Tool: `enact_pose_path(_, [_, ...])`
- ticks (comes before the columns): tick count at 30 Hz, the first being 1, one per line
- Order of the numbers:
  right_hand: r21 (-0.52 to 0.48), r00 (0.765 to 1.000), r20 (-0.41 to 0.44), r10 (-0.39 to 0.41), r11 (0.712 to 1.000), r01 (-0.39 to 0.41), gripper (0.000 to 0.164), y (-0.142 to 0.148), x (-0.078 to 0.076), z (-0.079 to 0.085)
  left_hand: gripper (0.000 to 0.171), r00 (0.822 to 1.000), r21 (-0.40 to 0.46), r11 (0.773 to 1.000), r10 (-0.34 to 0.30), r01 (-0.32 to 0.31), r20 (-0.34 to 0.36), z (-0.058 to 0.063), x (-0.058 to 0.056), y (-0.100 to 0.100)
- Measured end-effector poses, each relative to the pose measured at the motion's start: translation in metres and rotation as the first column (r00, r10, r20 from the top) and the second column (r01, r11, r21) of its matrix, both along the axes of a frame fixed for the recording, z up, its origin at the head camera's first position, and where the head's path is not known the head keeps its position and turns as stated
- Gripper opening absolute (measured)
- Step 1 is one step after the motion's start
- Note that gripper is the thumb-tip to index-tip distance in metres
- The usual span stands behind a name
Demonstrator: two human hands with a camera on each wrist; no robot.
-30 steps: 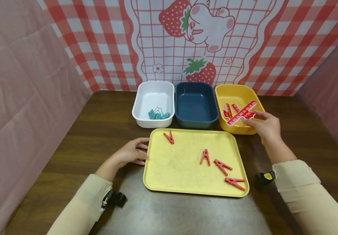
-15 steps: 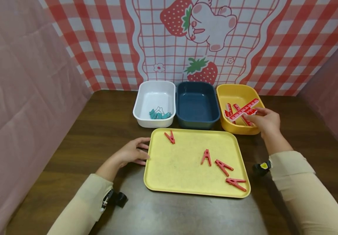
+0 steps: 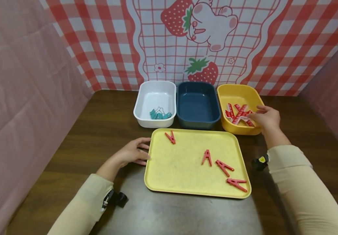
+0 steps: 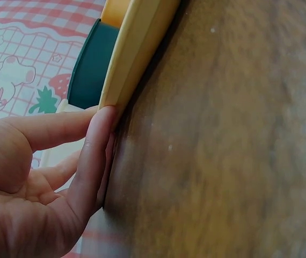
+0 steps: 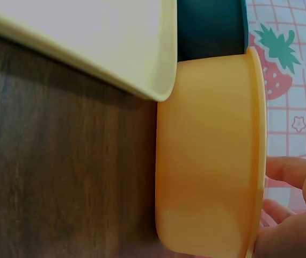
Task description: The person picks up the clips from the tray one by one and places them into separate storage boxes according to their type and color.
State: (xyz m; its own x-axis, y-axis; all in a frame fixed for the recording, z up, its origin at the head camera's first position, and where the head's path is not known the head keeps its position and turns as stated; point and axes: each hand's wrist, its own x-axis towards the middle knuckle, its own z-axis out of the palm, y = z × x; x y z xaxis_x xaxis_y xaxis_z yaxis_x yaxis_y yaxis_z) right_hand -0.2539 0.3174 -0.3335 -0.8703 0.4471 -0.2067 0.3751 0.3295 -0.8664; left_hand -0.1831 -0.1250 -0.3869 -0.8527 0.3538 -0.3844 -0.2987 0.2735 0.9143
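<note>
My right hand [image 3: 268,120] hovers over the right side of the yellow bin [image 3: 242,131], fingers loosely bent with nothing between them. In the bin lie several red-and-white strips with a piano-key print [image 3: 239,114], crossing one another. My left hand [image 3: 131,152] touches the left edge of the pale yellow tray [image 3: 173,169] with relaxed fingers. The left wrist view has its thumb and fingertips right at the tray's rim [image 4: 122,64]. Several red clothespins lie on the tray, one [image 3: 207,158] near its middle and another [image 3: 170,137] at the upper left. In the right wrist view, the bin's wall [image 5: 209,156] hides the strips.
A white bin [image 3: 154,124] with teal clips [image 3: 160,115] stands at the back left. Between it and the yellow bin is a dark blue bin [image 3: 196,101]. Behind the bins rises a checked strawberry-print cloth [image 3: 110,49]. The table [image 3: 78,143] is dark wood.
My right hand has lowered a piano-print strip into the yellow bin and let go of it; the strip now lies on the others. The left hand stays at the tray's edge.
</note>
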Motion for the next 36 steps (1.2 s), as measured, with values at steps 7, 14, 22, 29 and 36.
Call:
enact_pose_path(7, [-0.049,1.000,-0.005,-0.026,0.998,0.026,0.066,0.004,0.002,0.000,0.070,1.000,0.009,1.000,0.002,-0.002,-0.004,-0.002,0.000,0.001])
enact_pose_path(14, [-0.187,0.995,-0.088,-0.043,0.982,0.026,0.063,0.002,0.009,0.004,0.070,1.000,0.005,1.000,0.006,-0.006,-0.001,0.000,0.001,0.001])
enact_pose_path(22, [-0.285,0.989,-0.142,-0.035,0.958,-0.007,0.061,-0.004,0.021,0.004,0.070,1.000,0.003,1.000,0.006,-0.006,0.006,-0.001,0.000,0.000])
enact_pose_path(29, [-0.220,0.993,-0.119,-0.017,0.975,-0.010,0.061,-0.008,0.028,0.005,0.070,1.000,0.012,1.000,0.007,-0.007,0.004,-0.002,0.000,0.000])
enact_pose_path(36, [-0.254,0.987,-0.160,-0.027,0.967,-0.015,0.057,-0.013,0.038,0.003,0.070,1.000,0.007,1.000,0.011,-0.011,0.008,-0.004,-0.001,0.000])
